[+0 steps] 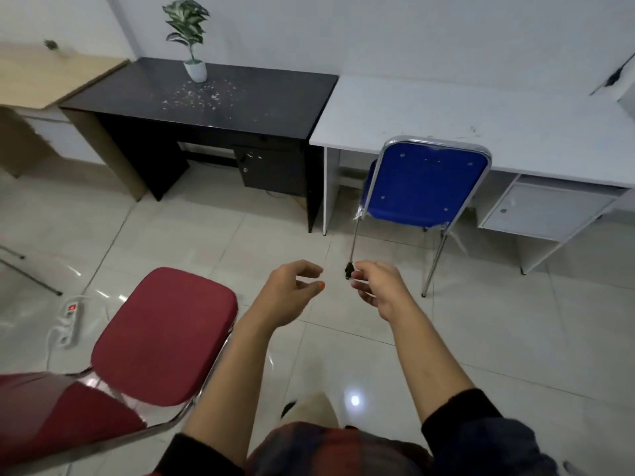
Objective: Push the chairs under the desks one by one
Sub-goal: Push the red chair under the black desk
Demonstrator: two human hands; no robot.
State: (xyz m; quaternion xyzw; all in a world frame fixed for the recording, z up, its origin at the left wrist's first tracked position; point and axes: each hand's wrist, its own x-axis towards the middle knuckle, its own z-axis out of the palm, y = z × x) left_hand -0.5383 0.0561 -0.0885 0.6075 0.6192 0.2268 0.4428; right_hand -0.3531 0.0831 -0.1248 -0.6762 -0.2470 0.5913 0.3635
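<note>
Your left hand [290,290] and right hand [376,286] hang over the floor tiles, fingers loosely curled, gripping nothing; the dark foot of a chair leg lies just beside your right fingertips in the frame, but it stands on the floor behind them. The blue chair [426,183] stands with its seat tucked beneath the white desk [481,115], so only the backrest and rear legs show. The red chair [165,334] sits out in the open at your lower left, well apart from the black desk [206,94]; its backrest is cut off by the frame edge and blurred. A potted plant [192,39] stands on the black desk amid pale scattered bits too small to identify. A wooden desk [44,77] at far left is smeared. A power strip [70,321] lies on the floor
</note>
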